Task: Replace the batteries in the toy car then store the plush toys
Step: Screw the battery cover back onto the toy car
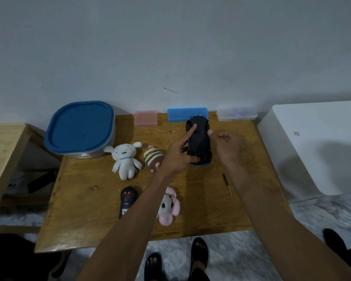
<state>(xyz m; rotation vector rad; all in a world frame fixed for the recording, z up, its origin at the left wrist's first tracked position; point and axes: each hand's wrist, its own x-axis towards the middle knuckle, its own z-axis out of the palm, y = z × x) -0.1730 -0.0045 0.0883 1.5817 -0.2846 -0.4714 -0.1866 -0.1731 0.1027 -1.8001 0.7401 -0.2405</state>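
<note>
The toy car [201,142] lies upside down at the back right of the wooden table [85,199], dark underside up, blue trim at its near end. My left hand [178,157] rests on it: forefinger on the underside near the far end, thumb at the near end. My right hand [227,145] hovers just right of the car, fingers loosely curled, holding nothing. Three plush toys lie on the table: a white dog [125,159], a striped brown-and-cream one [153,158] and a pink-and-grey one [168,207]. A small screwdriver [227,183] lies near my right forearm.
A blue-lidded tub [80,128] stands at the back left. Pink [146,118], blue [180,114] and clear [237,114] small boxes line the wall. A black remote control [128,201] lies near the front. A white appliance [316,147] stands to the right, a second table [2,142] to the left.
</note>
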